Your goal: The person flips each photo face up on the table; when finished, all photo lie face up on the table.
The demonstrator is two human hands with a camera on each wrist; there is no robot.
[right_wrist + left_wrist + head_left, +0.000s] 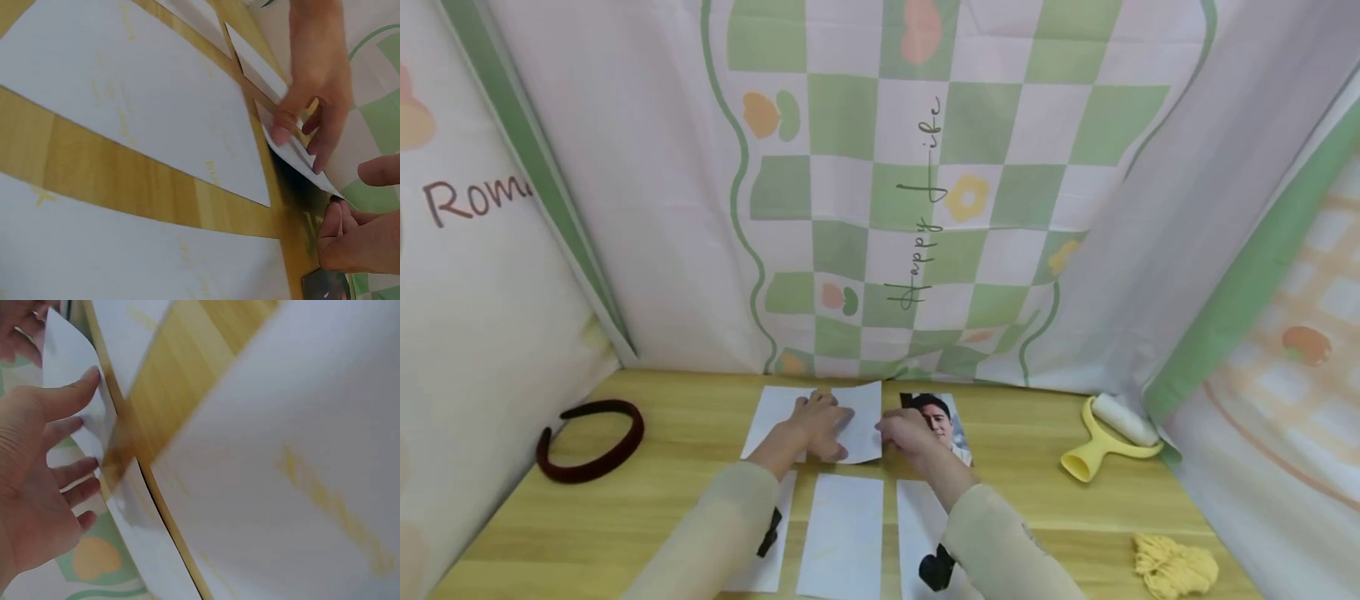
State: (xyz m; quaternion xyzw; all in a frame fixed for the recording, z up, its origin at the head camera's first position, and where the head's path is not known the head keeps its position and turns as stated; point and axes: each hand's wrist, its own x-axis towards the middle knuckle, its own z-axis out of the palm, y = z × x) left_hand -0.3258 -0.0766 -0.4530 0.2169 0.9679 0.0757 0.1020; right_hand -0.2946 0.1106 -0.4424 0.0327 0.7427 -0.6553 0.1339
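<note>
My left hand [820,427] rests with fingers spread on a white sheet [865,421] in the back row; in the left wrist view its fingertips touch the sheet's surface. My right hand [910,432] pinches the right edge of that same sheet, which curves up from the table. In the right wrist view a dark underside shows below the lifted edge. Another white sheet [765,417] lies to the left, partly behind the left hand. Just right of the lifted sheet is a portrait photo [960,446], face up and partly covered by the right hand.
Nearer me lie three more white sheets, the middle one [841,533] with faint yellow marks. Black shapes [937,568] lie over the outer two. A dark red headband [625,446] is at left; a yellow-handled roller [1105,450] and yellow cloth [1176,567] are at right. A curtain hangs behind.
</note>
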